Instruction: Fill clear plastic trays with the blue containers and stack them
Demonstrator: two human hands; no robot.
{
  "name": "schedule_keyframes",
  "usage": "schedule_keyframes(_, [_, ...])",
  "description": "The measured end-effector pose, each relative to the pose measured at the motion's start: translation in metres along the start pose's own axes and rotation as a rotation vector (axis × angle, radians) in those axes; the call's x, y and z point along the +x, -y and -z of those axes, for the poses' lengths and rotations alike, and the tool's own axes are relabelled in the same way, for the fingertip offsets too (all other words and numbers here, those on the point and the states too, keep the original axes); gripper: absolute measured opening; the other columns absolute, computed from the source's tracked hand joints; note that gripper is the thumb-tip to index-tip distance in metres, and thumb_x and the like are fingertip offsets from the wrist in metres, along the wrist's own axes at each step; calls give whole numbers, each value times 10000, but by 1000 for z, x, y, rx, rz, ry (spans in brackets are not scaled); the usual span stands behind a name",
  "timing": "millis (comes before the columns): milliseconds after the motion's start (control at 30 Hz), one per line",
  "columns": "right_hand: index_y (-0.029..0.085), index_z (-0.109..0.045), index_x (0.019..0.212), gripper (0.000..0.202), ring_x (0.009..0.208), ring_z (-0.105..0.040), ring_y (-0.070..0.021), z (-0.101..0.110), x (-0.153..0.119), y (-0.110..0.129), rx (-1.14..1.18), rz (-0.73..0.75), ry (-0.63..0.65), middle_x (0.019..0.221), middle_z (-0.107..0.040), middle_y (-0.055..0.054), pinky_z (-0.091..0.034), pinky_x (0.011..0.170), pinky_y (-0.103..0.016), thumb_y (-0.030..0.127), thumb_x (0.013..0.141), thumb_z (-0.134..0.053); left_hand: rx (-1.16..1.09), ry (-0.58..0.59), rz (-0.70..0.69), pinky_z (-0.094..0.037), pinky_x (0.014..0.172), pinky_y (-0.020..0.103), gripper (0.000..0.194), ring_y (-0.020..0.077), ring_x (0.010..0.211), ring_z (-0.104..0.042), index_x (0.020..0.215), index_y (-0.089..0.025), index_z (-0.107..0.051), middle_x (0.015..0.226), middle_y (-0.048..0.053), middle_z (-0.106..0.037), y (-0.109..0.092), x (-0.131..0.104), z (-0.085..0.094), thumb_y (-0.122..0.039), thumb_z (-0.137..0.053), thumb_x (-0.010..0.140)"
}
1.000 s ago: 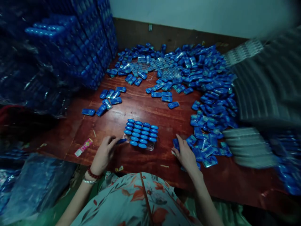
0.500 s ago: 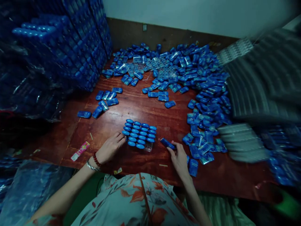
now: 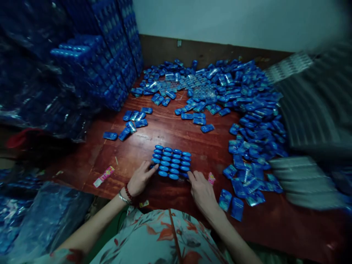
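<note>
A block of blue packs standing in rows [image 3: 170,162] sits near the table's front edge, right before me. At its lower right corner my right hand [image 3: 199,185] has its fingers closed on a blue pack [image 3: 183,175], which lies against the block. My left hand [image 3: 141,178], with a red bead bracelet and a silver bangle at the wrist, rests at the block's left side. Its thumb and fingertips are at the lower left packs; whether they grip something small and dark there is hard to tell.
A large heap of blue packs [image 3: 255,106] spreads over the back and right of the wooden table [image 3: 165,194]. Wrapped stacks [image 3: 110,73] rise at the left. Grey trays [image 3: 305,179] stand at the right. A pink wrapper [image 3: 103,176] lies front left.
My right hand has moved left with the blue pack, from beside the block to its lower right corner. A small pink wrapper now shows right of that hand. The whole view has shifted.
</note>
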State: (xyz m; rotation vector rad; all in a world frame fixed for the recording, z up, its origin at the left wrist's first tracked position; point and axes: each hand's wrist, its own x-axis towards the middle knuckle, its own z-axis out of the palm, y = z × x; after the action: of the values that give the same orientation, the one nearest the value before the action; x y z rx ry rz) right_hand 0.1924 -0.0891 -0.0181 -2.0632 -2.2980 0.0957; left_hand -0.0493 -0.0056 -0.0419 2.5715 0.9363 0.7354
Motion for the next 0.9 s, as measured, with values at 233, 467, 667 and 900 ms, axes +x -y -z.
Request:
schedule_keyframes(233, [152, -587, 829, 288, 662, -553, -192, 14, 24, 9, -268, 302, 115, 717, -577, -70, -412, 546, -283, -55, 752, -401, 53, 36, 10, -497, 726, 308, 362, 169, 886, -493, 1252, -222, -481, 1024, 91, -534, 0, 2, 0, -131, -361, 923])
schedule_keyframes(467, [158, -608, 793, 314, 617, -574, -183, 18, 40, 10, -305, 365, 199, 717, -604, -68, -403, 493, -271, -85, 718, -424, 41, 114, -9, -503, 728, 333, 343, 179, 878, -492, 1220, -207, -498, 1036, 100, -551, 4, 4, 4, -130, -372, 910])
schedule_keyframes(667, [210, -547, 1192, 422, 690, -626, -159, 5, 27, -10, -180, 309, -42, 932, -668, -49, -476, 607, -260, 31, 826, -438, 26, 21, -66, -464, 758, 328, 277, 181, 875, -523, 1139, -169, -550, 961, 91, -578, 24, 12, 13, -275, -448, 904])
schedule_keyframes(900, [217, -588, 1178, 332, 896, -667, -178, -18, -11, -33, 100, -68, -384, 1018, -688, -56, -524, 732, -268, 289, 940, -367, 294, -169, 448, -421, 872, 421, 372, 274, 1036, -519, 1141, -101, -562, 1111, 179, -564, 98, 77, 26, -336, -384, 914])
